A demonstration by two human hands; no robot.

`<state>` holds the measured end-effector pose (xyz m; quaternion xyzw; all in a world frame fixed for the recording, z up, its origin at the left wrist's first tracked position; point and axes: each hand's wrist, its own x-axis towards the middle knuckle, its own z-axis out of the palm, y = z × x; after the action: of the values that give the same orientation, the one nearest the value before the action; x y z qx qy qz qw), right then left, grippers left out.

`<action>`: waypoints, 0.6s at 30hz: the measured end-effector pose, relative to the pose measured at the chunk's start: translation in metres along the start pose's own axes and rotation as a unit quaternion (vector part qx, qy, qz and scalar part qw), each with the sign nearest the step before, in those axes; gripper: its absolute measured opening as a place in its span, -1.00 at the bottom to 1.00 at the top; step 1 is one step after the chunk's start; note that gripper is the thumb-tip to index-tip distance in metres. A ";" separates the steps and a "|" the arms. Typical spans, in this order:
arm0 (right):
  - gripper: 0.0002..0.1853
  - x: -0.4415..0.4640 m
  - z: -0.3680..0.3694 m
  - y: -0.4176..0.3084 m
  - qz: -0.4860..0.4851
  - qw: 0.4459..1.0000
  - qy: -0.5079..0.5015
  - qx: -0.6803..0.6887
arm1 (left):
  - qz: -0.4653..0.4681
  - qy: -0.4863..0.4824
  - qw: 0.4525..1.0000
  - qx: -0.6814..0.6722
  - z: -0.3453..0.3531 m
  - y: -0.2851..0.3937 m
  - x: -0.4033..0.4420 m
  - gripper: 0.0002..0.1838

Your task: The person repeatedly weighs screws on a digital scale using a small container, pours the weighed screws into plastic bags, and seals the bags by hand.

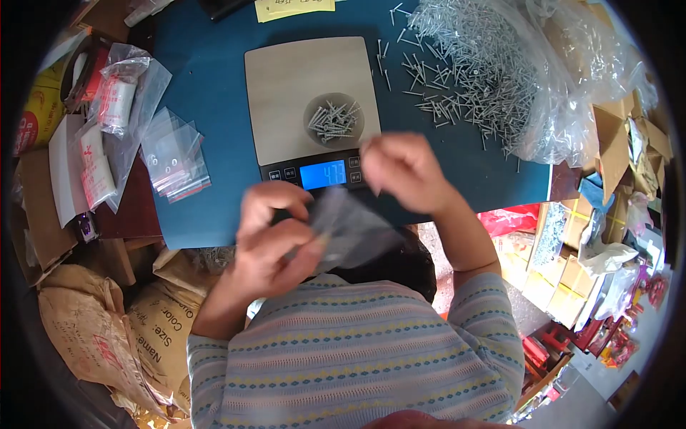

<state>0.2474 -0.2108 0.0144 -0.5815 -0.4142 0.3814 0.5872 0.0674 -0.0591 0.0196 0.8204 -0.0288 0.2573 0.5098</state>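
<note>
Two hands, one bag, one scale, one dish of screws.
The left hand [275, 239] pinches the clear bag [354, 232] between thumb and fingers, at the near edge of the tabletop, between scale [286, 86] and body; the right hand [404, 171], blurred, has its fingers curled in near the scale's right corner, and I cannot tell whether it grips anything. On the scale sits one round dish [309, 118] of screws [334, 120], too jumbled to count; a far larger heap [486, 79] lies to the right, partly in plastic [572, 121]. To the left are two wrapped rolls [116, 104] and overlapping small bags [171, 150], number unclear. The tabletop [207, 64] is dark blue-green, with yellow paper [294, 8] at its far edge. Brown sacks [89, 336] stand at lower left, cardboard boxes [614, 143] at right.
</note>
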 end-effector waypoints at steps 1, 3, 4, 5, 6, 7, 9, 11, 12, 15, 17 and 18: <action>-0.70 0.002 -0.011 0.006 0.036 0.997 0.048 -0.048 | -0.024 0.041 0.998 0.035 -0.003 0.001 -0.003 -0.78; -0.70 0.005 -0.042 0.020 0.049 0.958 0.130 -0.252 | -0.027 0.017 0.992 0.124 -0.017 -0.001 -0.005 -0.78; -0.71 0.005 -0.059 0.025 0.023 0.901 0.160 -0.402 | -0.029 0.007 0.985 0.170 -0.027 -0.004 -0.008 -0.78; -0.73 0.005 -0.071 0.029 0.007 0.879 0.187 -0.438 | -0.072 -0.021 0.983 0.165 -0.035 -0.009 -0.017 -0.80; -0.75 0.004 -0.080 0.030 -0.008 0.855 0.215 -0.472 | -0.068 -0.018 0.982 0.174 -0.038 -0.011 -0.017 -0.81; -0.73 0.001 -0.086 0.029 -0.010 0.830 0.231 -0.508 | -0.064 -0.015 0.981 0.183 -0.039 -0.013 -0.015 -0.82; -0.71 0.004 -0.092 0.031 -0.087 0.795 0.240 -0.550 | -0.087 -0.036 0.983 0.160 -0.040 -0.013 -0.015 -0.86; -0.49 0.007 -0.088 0.026 -0.080 0.842 0.192 -0.498 | -0.074 -0.058 0.986 0.138 -0.035 -0.018 -0.017 -0.88; -0.40 0.008 -0.078 0.026 -0.085 0.864 0.151 -0.473 | -0.068 -0.070 0.987 0.128 -0.033 -0.019 -0.018 -0.89; -0.14 0.016 -0.041 0.032 -0.083 0.905 0.054 -0.414 | -0.089 -0.064 0.991 0.083 -0.020 -0.013 -0.013 -0.88; -0.08 0.022 -0.023 0.042 -0.083 0.902 0.038 -0.421 | -0.096 -0.071 0.989 0.091 -0.013 -0.012 -0.012 -0.87; -0.08 0.024 -0.020 0.044 -0.080 0.904 0.030 -0.419 | -0.096 -0.069 0.988 0.095 -0.009 -0.012 -0.010 -0.86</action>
<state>0.2763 -0.1947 -0.0286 -0.7504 -0.5629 0.1065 0.3296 0.0588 -0.0476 0.0085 0.8798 0.0393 0.1513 0.4489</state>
